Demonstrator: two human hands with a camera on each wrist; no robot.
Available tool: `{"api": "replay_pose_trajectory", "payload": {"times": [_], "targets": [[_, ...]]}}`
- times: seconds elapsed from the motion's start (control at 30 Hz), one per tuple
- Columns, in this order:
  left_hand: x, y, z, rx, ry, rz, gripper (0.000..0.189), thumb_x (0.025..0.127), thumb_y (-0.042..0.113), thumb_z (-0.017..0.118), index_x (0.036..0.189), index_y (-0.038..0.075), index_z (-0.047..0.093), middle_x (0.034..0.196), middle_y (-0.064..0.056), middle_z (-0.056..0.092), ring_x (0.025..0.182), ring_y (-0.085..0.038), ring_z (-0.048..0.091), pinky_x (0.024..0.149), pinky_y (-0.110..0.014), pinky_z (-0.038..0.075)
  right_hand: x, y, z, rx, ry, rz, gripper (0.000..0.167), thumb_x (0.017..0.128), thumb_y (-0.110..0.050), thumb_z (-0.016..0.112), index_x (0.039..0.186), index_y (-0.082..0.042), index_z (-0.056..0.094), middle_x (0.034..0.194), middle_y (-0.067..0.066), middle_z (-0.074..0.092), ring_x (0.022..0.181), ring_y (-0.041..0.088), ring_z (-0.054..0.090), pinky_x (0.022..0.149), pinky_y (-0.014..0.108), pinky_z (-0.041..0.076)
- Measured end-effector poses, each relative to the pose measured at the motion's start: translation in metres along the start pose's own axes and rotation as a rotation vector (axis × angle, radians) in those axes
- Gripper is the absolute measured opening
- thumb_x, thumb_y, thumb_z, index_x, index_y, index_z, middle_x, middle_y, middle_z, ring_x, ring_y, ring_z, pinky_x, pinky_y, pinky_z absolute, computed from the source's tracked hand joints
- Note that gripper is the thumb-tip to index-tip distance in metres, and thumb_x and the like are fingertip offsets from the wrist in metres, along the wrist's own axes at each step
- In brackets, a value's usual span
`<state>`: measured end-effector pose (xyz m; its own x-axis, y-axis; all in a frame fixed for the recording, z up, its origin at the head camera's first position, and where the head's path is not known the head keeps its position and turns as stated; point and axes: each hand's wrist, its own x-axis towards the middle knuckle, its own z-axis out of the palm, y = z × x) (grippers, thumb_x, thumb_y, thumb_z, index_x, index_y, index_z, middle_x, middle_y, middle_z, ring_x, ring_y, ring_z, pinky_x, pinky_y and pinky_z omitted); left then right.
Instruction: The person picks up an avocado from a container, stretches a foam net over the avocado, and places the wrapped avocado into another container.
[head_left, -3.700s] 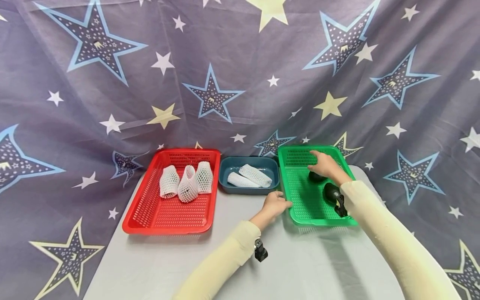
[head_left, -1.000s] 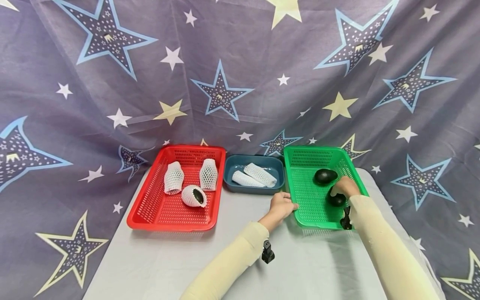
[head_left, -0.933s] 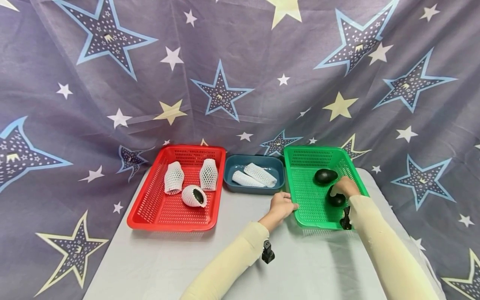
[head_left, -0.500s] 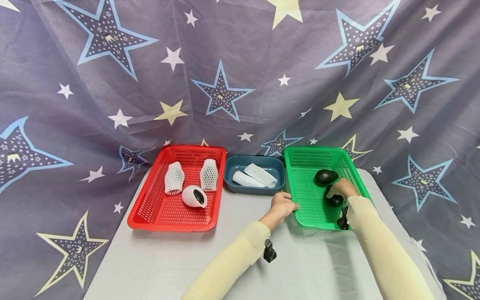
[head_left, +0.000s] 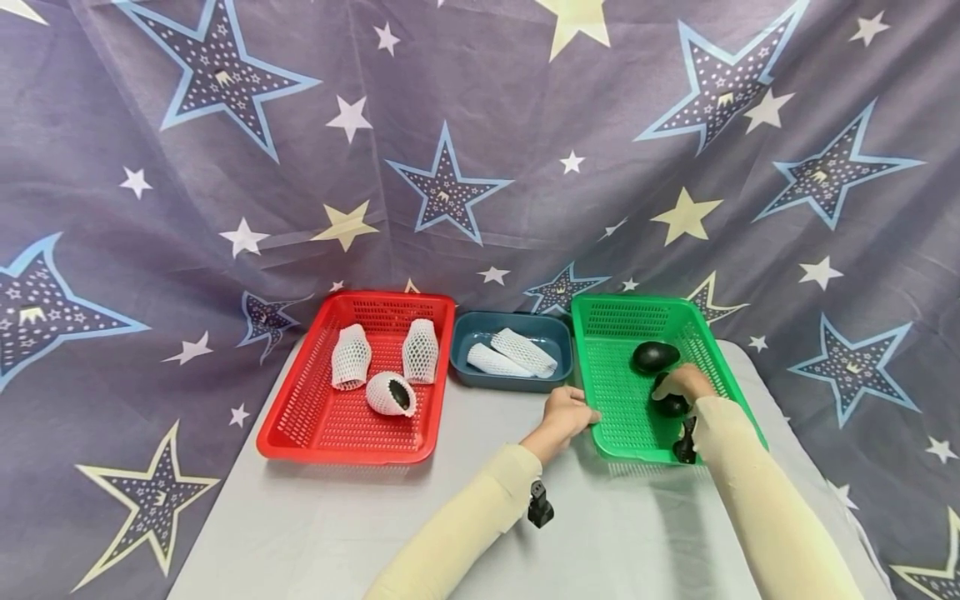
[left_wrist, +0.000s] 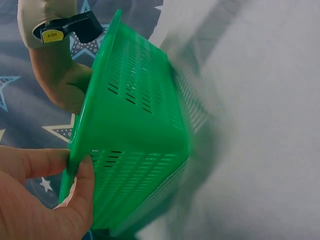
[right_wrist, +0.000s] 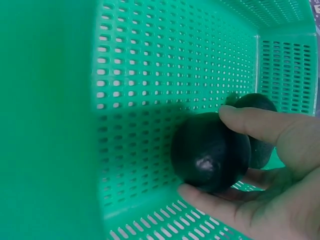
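Green plastic basket, with the right hand reaching down inside it, thumb and fingers curled round one dark fruit, avocado-looking I guess. That fruit sits just to the left of the right palm, so right is easily the nearer hand. Can't really call its long axis, the fingers cover too much. Second dark fruit lies just beyond the right hand, roughly crosswise. Left hand is pinching the rim, well apart from both fruits.
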<state>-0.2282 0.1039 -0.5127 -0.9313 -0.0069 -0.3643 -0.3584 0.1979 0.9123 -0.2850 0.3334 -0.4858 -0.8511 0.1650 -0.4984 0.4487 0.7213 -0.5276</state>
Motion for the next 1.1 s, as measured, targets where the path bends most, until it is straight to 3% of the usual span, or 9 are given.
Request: {"api": "replay_pose_trajectory", "payload": {"times": [0.27, 0.4, 0.57, 0.63, 0.7, 0.8, 0.87, 1.1], "targets": [[-0.002, 0.0, 0.0, 0.013, -0.007, 0.004, 0.041, 0.078, -0.006, 0.08, 0.115, 0.001, 0.065, 0.094, -0.008, 0.074, 0.081, -0.014, 0.068, 0.071, -0.026, 0.059, -0.006, 0.002, 0.002, 0.056, 0.012, -0.012, 0.074, 0.092, -0.011, 0.069, 0.144, 0.023, 0.028, 0.138, 0.045, 0.037, 0.124, 0.059, 0.047, 0.087, 0.06, 0.057], [-0.001, -0.001, 0.0, 0.001, -0.012, 0.002, 0.041, 0.078, -0.006, 0.08, 0.116, -0.001, 0.065, 0.094, -0.008, 0.072, 0.079, -0.015, 0.068, 0.071, -0.029, 0.061, -0.008, 0.005, 0.001, 0.09, 0.039, -0.022, 0.073, 0.09, -0.013, 0.071, 0.141, 0.022, 0.033, 0.134, 0.042, 0.042, 0.118, 0.054, 0.052, 0.086, 0.06, 0.057], [0.0, -0.002, 0.0, -0.027, -0.007, 0.004, 0.042, 0.078, -0.008, 0.079, 0.117, -0.003, 0.065, 0.093, -0.007, 0.066, 0.075, -0.016, 0.066, 0.074, -0.034, 0.062, -0.006, 0.004, -0.004, 0.082, 0.09, -0.077, 0.061, 0.089, -0.016, 0.072, 0.13, 0.02, 0.045, 0.121, 0.036, 0.051, 0.104, 0.045, 0.059, 0.084, 0.058, 0.058], [0.0, -0.002, 0.0, -0.024, -0.007, 0.011, 0.044, 0.078, -0.008, 0.079, 0.119, -0.004, 0.065, 0.093, -0.007, 0.067, 0.075, -0.016, 0.067, 0.075, -0.035, 0.063, -0.005, 0.0, -0.004, 0.128, 0.101, -0.082, 0.048, 0.089, -0.017, 0.073, 0.118, 0.014, 0.049, 0.114, 0.03, 0.051, 0.103, 0.041, 0.058, 0.09, 0.058, 0.057], [0.0, -0.003, -0.001, -0.029, -0.009, 0.015, 0.045, 0.078, -0.008, 0.079, 0.12, -0.004, 0.064, 0.093, -0.009, 0.07, 0.076, -0.016, 0.068, 0.077, -0.036, 0.063, -0.004, -0.006, -0.003, 0.224, 0.123, -0.09, 0.045, 0.089, -0.015, 0.074, 0.116, 0.009, 0.047, 0.117, 0.026, 0.049, 0.109, 0.039, 0.057, 0.096, 0.058, 0.055], [0.0, -0.005, -0.001, -0.035, -0.016, 0.021, 0.046, 0.079, -0.008, 0.079, 0.122, -0.004, 0.064, 0.094, -0.01, 0.072, 0.078, -0.017, 0.07, 0.077, -0.035, 0.063, -0.007, -0.02, 0.0, 0.372, 0.16, -0.107, 0.053, 0.088, -0.012, 0.074, 0.126, 0.008, 0.043, 0.13, 0.029, 0.044, 0.121, 0.042, 0.052, 0.104, 0.057, 0.051], [-0.001, -0.006, -0.001, -0.048, -0.025, 0.023, 0.047, 0.079, -0.008, 0.078, 0.123, -0.005, 0.063, 0.095, -0.012, 0.073, 0.08, -0.018, 0.071, 0.078, -0.036, 0.063, -0.011, -0.029, 0.002, 0.432, 0.19, -0.146, 0.069, 0.088, -0.012, 0.074, 0.142, 0.008, 0.037, 0.143, 0.033, 0.038, 0.128, 0.044, 0.05, 0.105, 0.056, 0.05], [-0.001, -0.005, 0.0, -0.066, -0.028, 0.023, 0.046, 0.081, -0.008, 0.078, 0.125, -0.006, 0.063, 0.095, -0.012, 0.073, 0.076, -0.021, 0.073, 0.083, -0.041, 0.062, -0.033, -0.059, 0.005, 0.523, 0.186, -0.257, 0.078, 0.091, -0.017, 0.075, 0.155, -0.003, 0.033, 0.149, 0.026, 0.039, 0.12, 0.03, 0.052, 0.099, 0.042, 0.055]]}}
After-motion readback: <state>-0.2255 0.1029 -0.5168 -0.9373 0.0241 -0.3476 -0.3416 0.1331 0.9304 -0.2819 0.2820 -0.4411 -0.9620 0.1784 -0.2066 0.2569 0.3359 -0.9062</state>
